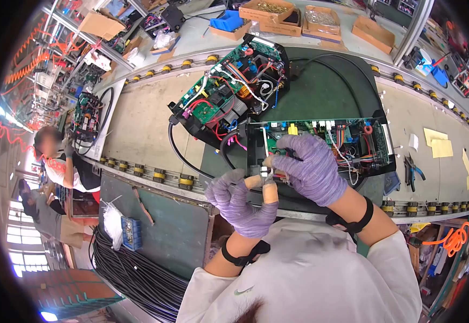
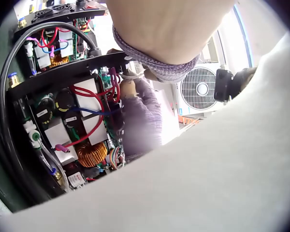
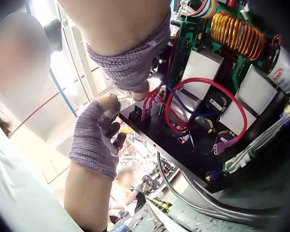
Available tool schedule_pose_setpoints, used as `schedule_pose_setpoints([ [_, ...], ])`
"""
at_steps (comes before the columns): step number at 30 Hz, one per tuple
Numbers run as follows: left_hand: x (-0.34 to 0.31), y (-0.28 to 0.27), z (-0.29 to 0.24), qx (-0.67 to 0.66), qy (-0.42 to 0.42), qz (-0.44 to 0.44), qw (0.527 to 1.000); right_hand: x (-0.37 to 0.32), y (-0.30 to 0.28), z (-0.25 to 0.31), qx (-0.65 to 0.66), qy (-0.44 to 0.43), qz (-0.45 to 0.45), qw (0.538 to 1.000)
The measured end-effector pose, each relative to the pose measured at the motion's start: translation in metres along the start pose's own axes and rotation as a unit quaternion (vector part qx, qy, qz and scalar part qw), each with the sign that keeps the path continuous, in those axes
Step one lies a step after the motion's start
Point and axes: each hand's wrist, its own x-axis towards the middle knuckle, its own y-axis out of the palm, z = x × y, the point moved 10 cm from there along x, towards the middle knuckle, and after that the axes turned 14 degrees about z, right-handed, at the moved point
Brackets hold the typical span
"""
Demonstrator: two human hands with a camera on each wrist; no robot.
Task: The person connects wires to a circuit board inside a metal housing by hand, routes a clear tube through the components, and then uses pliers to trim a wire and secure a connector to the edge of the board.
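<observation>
Both hands wear purple knit gloves, with tan coverings showing at some fingertips. My left hand (image 1: pixel 243 210) pinches a small shiny piece (image 1: pixel 265 173) between thumb and finger; its exact kind I cannot tell. From the other side, my right hand (image 1: pixel 315 169) pinches the same piece with its fingertips. They meet at the front left end of an open electronics unit (image 1: pixel 375 142). Red wires (image 3: pixel 203 82), a copper-wound coil (image 3: pixel 238 36) and white blocks (image 3: pixel 201 67) show inside it in the right wrist view.
A second open unit (image 1: pixel 229 89) stands behind, to the left, with a black cable (image 1: pixel 178 153) looping from it. Pliers (image 1: pixel 413 171) and yellow paper slips (image 1: pixel 442 148) lie on the right. Roller rails (image 1: pixel 159 175) border the bench. Two people are at far left.
</observation>
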Motion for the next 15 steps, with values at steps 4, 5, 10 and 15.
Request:
schedule_pose_setpoints([
  [4, 0.002, 0.000, -0.002, 0.019, -0.011, -0.012, 1.000, 0.000, 0.000, 0.005, -0.039, -0.027, -0.023, 0.999],
  [5, 0.003, 0.001, 0.000, 0.019, -0.023, -0.011, 0.999, 0.000, 0.000, 0.005, -0.039, -0.032, -0.025, 0.998],
  [10, 0.013, 0.002, -0.002, 0.038, -0.063, 0.024, 0.997, 0.002, 0.000, 0.007, -0.019, -0.060, -0.022, 0.998],
  [15, 0.008, 0.006, 0.012, -0.065, -0.069, 0.027, 0.995, -0.002, -0.020, 0.004, 0.038, -0.056, -0.079, 0.995],
])
